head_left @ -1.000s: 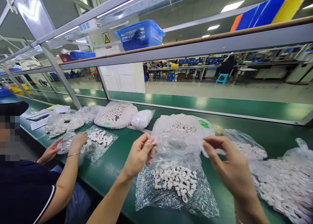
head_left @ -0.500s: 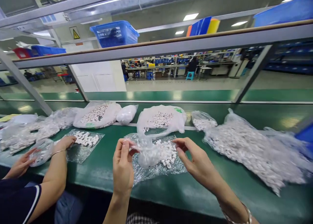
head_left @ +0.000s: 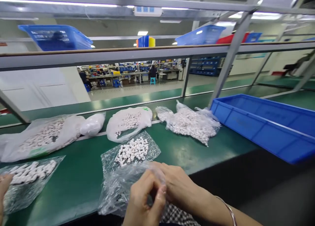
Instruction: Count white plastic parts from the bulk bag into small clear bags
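Note:
My left hand (head_left: 140, 203) and my right hand (head_left: 178, 185) are close together at the front edge of the bench. Both have closed fingers on a crumpled clear plastic bag (head_left: 123, 180), which spreads out to the left of them. The right fingertips are partly hidden behind the bag's film. Just beyond the hands, a heap of small white cylindrical parts (head_left: 134, 149) lies on a clear bubble-wrap sheet (head_left: 154, 149). Behind that heap is an opened white bag (head_left: 113, 125) with more small parts in it.
At the left edge, a co-worker's hand (head_left: 4, 185) touches white parts on another clear sheet (head_left: 49, 176). Filled bags (head_left: 49, 134) and a knotted white bag (head_left: 92, 124) line the back. To the right are a bag of parts (head_left: 189, 121) and a blue bin (head_left: 261, 127).
The view has swung right, bringing the blue bin into sight. My hands have come together and nearer my body, drawing the clear bag off the heap of white parts.

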{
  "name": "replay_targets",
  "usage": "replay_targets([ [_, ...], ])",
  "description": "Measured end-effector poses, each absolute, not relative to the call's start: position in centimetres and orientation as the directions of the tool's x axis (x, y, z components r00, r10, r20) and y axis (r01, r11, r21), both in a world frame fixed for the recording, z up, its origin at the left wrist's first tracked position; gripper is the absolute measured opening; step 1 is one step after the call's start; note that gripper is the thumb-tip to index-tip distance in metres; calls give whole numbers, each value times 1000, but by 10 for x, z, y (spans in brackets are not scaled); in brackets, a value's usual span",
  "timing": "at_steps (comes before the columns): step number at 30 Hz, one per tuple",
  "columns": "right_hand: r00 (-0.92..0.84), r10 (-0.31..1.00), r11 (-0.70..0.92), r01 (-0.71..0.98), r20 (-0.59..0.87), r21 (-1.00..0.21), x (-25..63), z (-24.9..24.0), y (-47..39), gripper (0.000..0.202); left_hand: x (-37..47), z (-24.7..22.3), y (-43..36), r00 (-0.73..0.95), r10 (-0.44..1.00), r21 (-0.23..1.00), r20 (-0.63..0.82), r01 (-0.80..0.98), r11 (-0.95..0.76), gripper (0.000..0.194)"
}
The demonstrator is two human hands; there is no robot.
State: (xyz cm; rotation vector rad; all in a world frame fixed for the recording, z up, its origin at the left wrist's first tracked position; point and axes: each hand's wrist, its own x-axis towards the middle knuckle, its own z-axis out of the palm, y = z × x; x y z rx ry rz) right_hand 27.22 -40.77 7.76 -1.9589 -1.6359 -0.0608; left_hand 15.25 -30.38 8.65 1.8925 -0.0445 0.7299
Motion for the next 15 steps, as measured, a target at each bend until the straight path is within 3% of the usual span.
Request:
replay_targets([
  [3, 483, 832, -209, 729, 272, -652, 292, 64, -424, 24, 169, 70, -327, 880, 94, 831, 467, -399, -388, 26],
  [6, 634, 773, -169, 247, 27, -954, 318, 62, -441, 49, 186, 60, -342, 900, -20, 834, 434, -411, -369, 22],
  [8, 679, 734, -76, 35, -32, -997, 330, 72, -457, 62, 198, 63, -347, 871, -22, 804, 491, -462, -374, 19],
  [9, 723, 690, -17, 63, 33, -998, 332, 80, -467, 65, 203, 66, -349, 823, -18, 755, 568, -530, -386, 17],
  [11, 785, 522, 71, 350, 334, -934, 331, 96, -488, 60, 216, 72, -354, 626, -36, 557, 779, -716, -421, 13],
  [13, 673, 406, 7, 674, 618, -739, 329, 103, -508, 49, 229, 70, -359, 452, -92, 372, 887, -819, -438, 17],
  [14, 603, 465, -47, 748, 649, -662, 331, 101, -516, 44, 235, 65, -361, 458, -117, 367, 881, -820, -439, 21],
  [15, 551, 595, -93, 770, 585, -631, 335, 97, -523, 41, 242, 57, -362, 539, -135, 436, 831, -784, -442, 27],
])
